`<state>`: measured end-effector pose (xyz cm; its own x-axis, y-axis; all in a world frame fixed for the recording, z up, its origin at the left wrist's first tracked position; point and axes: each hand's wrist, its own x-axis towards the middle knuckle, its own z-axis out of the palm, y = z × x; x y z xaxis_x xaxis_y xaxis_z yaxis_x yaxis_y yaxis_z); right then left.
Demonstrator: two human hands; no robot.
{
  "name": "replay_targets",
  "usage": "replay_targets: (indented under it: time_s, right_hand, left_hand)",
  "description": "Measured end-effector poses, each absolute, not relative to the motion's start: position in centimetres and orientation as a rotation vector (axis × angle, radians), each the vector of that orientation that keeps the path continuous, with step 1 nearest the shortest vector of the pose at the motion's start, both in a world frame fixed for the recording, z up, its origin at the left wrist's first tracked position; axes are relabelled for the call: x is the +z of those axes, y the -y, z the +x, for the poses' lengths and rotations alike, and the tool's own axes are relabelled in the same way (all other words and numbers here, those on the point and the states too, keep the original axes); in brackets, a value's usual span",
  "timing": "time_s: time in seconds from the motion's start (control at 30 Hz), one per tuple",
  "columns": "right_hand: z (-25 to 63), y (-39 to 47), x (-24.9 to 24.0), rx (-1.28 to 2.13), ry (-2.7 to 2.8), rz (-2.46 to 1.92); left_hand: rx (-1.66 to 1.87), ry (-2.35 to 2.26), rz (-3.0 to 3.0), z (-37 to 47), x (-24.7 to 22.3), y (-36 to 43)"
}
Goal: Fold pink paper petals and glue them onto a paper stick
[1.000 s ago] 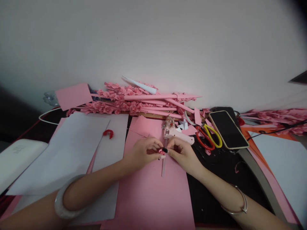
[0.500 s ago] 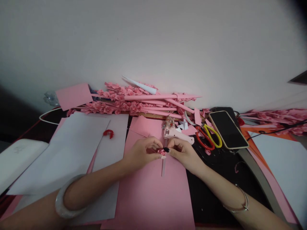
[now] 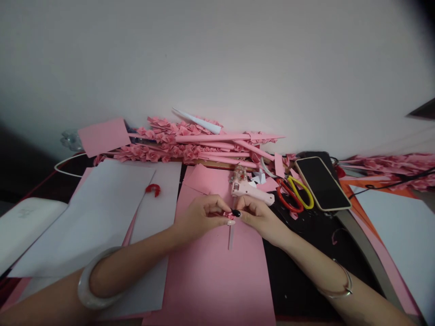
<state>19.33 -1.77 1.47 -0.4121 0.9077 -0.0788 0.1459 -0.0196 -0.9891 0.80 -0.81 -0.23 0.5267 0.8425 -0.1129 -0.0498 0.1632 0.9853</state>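
A small folded pink paper flower (image 3: pixel 229 215) is pinched between the fingertips of my two hands, above a large pink sheet (image 3: pixel 217 276). My left hand (image 3: pixel 202 216) has its thumb and fingers closed on the flower's left side. From the right, my right hand (image 3: pixel 262 219) grips it with thumb and finger pressed together; the fingertips cover much of it. Below the fingertips, a narrow pale strip (image 3: pixel 231 239) shows against the sheet; whether it joins the flower I cannot tell. Just beyond my right hand lies a pale pink glue gun (image 3: pixel 253 192).
Finished pink paper flowers (image 3: pixel 159 147) and rolled paper cones (image 3: pixel 210 137) line the wall. Scissors with red and yellow handles (image 3: pixel 301 192) and a phone (image 3: pixel 322 183) lie at right. White sheets (image 3: pixel 91 213) and a red curved piece (image 3: pixel 152 189) are at left.
Both hands stay in nearly the same place on the flower. My right fingertip with the dark nail has turned slightly. Nothing else on the table has visibly moved.
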Motion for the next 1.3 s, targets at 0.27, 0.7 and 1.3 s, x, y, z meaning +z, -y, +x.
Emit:
replay_targets:
  time_s: [0.27,0.7,1.3]
  right_hand:
    - [19.1,2.4,1.1,1.395,1.525,-1.113]
    - [18.7,3.4,0.8,1.043,1.711,-1.245]
    - [18.4,3.2,1.0,1.333,1.411,-1.268]
  left_hand:
    - [0.755,-0.864,1.339,0.8,-0.2,0.6]
    - [0.673,-0.962,1.601,0.7,0.6,1.0]
    - [0.782,-0.904,1.646,0.7,0.2,0.6]
